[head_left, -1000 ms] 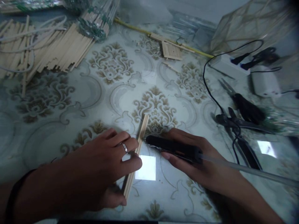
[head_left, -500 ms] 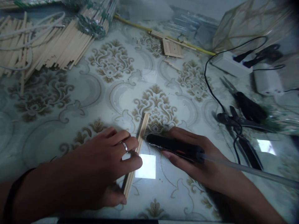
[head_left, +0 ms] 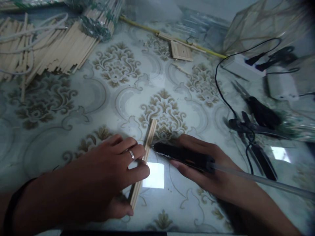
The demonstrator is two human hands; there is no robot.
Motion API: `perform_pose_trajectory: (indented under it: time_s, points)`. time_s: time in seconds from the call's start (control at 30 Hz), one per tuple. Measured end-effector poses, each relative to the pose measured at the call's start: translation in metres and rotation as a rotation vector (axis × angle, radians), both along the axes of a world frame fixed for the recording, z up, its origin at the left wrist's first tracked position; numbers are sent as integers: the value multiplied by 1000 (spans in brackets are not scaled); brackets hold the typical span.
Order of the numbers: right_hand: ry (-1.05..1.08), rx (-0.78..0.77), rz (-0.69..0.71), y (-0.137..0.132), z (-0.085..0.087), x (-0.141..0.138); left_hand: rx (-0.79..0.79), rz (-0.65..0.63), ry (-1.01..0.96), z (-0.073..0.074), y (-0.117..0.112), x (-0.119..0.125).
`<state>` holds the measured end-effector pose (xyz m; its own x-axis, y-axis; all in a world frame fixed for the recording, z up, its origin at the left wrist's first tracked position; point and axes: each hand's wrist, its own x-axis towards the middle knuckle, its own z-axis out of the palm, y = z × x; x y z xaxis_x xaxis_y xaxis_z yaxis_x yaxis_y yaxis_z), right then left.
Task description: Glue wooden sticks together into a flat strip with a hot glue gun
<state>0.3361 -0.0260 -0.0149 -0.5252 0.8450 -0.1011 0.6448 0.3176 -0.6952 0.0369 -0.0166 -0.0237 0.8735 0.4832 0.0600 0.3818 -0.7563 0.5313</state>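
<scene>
My left hand (head_left: 123,167), with a ring on one finger, grips a narrow bundle of wooden sticks (head_left: 150,135) that slants across the patterned table. The fingers press along its left side and cover part of it. In my right hand (head_left: 199,157) is a black hot glue gun (head_left: 184,155), a clear glue stick (head_left: 261,180) trailing from its back end. The gun's nozzle points left and meets the right side of the sticks around their middle; whether glue is coming out is too small to tell.
Loose wooden sticks (head_left: 66,49) and a plastic-wrapped bundle (head_left: 100,23) lie at the back left. A small wooden panel (head_left: 181,50) rests near a yellow rod (head_left: 209,51). Pliers (head_left: 261,108), black cable and a white power strip (head_left: 246,68) occupy the right side.
The glue gun's nozzle has shifted very slightly along the sticks. Both hands otherwise hold the same position.
</scene>
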Motion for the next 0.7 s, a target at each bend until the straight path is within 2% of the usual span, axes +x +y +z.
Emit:
perform_pose_trajectory:
  time_s: [0.7]
  points:
    - [15,-10,31,1,3,-4,-32,-2,60,3,1,1]
